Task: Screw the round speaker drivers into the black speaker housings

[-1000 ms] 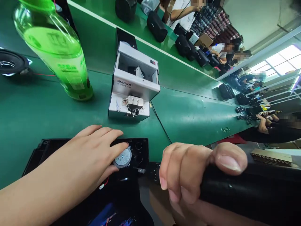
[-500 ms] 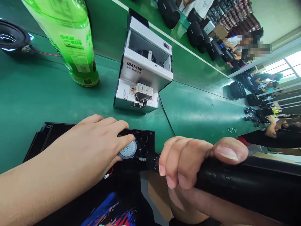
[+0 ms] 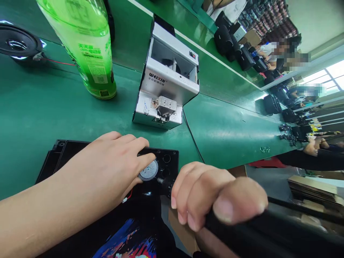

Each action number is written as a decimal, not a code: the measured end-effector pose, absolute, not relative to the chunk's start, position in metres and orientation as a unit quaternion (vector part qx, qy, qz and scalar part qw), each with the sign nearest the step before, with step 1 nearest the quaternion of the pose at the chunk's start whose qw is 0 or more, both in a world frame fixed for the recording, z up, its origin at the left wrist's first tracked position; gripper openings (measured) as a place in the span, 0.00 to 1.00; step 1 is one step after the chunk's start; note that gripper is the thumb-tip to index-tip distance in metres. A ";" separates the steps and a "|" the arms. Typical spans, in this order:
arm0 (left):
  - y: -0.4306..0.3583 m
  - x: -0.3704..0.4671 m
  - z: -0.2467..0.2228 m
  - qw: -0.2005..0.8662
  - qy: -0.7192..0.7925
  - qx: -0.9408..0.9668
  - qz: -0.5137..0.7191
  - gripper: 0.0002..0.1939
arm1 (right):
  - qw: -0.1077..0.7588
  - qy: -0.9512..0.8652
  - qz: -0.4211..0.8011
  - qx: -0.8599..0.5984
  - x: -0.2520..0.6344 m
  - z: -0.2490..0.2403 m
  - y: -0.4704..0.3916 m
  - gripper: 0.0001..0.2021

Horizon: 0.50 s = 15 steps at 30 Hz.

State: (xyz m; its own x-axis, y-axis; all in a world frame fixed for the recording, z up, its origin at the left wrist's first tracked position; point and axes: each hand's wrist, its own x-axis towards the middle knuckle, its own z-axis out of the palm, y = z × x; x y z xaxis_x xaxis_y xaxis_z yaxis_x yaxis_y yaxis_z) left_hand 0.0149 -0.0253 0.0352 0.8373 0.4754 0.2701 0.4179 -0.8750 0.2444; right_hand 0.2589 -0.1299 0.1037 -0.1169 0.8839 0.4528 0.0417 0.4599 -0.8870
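Observation:
My left hand (image 3: 118,161) rests over a black plastic panel (image 3: 72,148), its index finger and thumb closed around a small round speaker (image 3: 149,170) with a grey magnet back. Part of the speaker is hidden under the fingers. A red wire with a white plug (image 3: 125,200) sticks out below that hand. My right hand (image 3: 215,195) is wrapped around a black electric screwdriver (image 3: 242,234), thumb along its body. The screwdriver's tip points left and sits close beside the speaker's edge; whether it touches a screw I cannot make out.
A silver screw feeder (image 3: 161,82) stands behind the panel, its black cable (image 3: 194,138) running right. To the left are a green bottle (image 3: 98,68) and a larger speaker (image 3: 17,43). Black speaker cases (image 3: 225,39) and other people (image 3: 279,50) are across the green bench (image 3: 228,122).
My right hand has brought the screwdriver left and lower, its tip now next to the small speaker. My left hand keeps its hold. The whole view has shifted slightly.

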 end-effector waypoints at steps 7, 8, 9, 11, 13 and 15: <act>-0.029 0.016 0.037 0.094 0.242 0.953 0.158 0.21 | 0.552 -0.659 0.350 -0.371 0.248 0.099 -0.138 0.14; -0.029 0.016 0.038 0.091 0.244 0.953 0.157 0.21 | 0.571 -0.640 0.340 -0.386 0.244 0.098 -0.141 0.13; -0.030 0.017 0.038 0.090 0.244 0.953 0.155 0.21 | 0.586 -0.622 0.331 -0.400 0.240 0.096 -0.143 0.12; -0.030 0.018 0.038 0.091 0.242 0.954 0.155 0.21 | 0.611 -0.594 0.318 -0.416 0.234 0.091 -0.148 0.14; -0.030 0.018 0.039 0.092 0.240 0.953 0.158 0.21 | 0.626 -0.580 0.314 -0.416 0.230 0.087 -0.151 0.14; -0.029 0.016 0.039 0.086 0.236 0.953 0.168 0.22 | 0.642 -0.568 0.308 -0.413 0.226 0.083 -0.153 0.13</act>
